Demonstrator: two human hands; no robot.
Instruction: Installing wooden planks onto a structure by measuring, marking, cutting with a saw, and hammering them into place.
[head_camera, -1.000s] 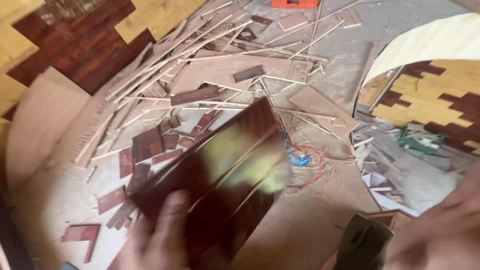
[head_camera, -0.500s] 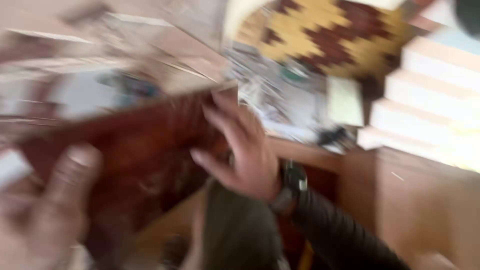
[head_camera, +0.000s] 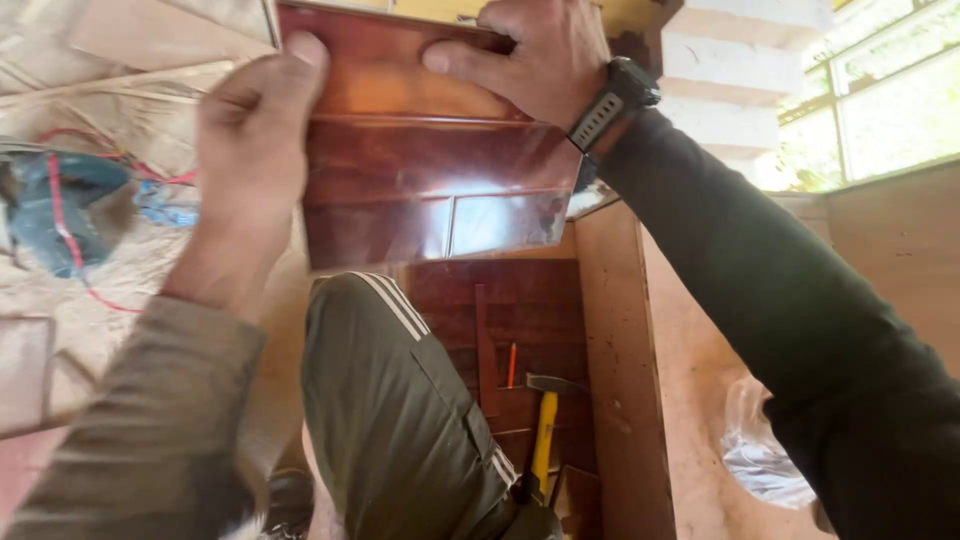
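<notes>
A glossy dark red wooden panel made of joined strips is held up in front of me. My left hand grips its left edge, thumb against the front face. At the panel's top edge my right hand, with a black watch on the wrist, curls its fingers over the front. My knee in olive trousers with white stripes is just below the panel.
A hammer with a yellow handle lies on dark red boards by my leg. An upright plywood board stands to the right, with a clear plastic bag beyond it. A teal power tool with red cord lies in sawdust at left. White steps are behind.
My view has swung from the offcut pile to my knee and the plywood board. The panel has come up closer, and my right hand has taken its top edge.
</notes>
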